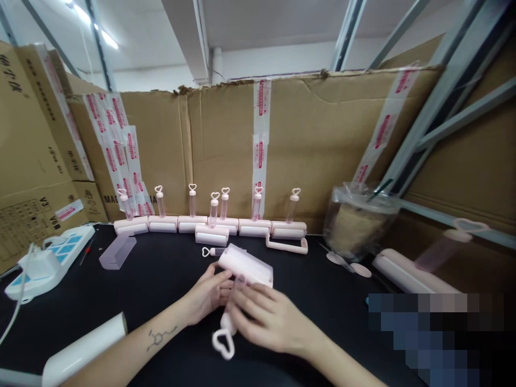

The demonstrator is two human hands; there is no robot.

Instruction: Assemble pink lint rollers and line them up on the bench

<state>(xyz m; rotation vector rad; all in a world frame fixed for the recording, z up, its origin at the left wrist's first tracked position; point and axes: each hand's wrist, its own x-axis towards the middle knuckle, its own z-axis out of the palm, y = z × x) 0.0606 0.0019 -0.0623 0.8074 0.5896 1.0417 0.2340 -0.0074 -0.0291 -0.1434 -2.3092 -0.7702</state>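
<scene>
A pale pink lint roller [246, 265] is held over the black table, its roller head pointing away and its heart-ended handle [224, 339] pointing toward me. My left hand [207, 296] is closed at the left end of the head, its fingers partly under it. Wrapped round the clear part of the handle, my right hand [266, 318] hides some of it. Just behind the head lies another heart-ended handle [213, 251], partly covered. Farther back, several lint rollers [193, 224] stand in a row with handles up, and one more [212, 235] stands before them.
A pink frame [287, 247] lies by the row's right end. At left are a translucent cover [117, 251], a power strip [68, 255] and a white roll [86, 346]. Right of the row are a bagged cup [357, 226], small discs [360, 270] and another roller [419, 274]. Cardboard [226, 140] walls the back.
</scene>
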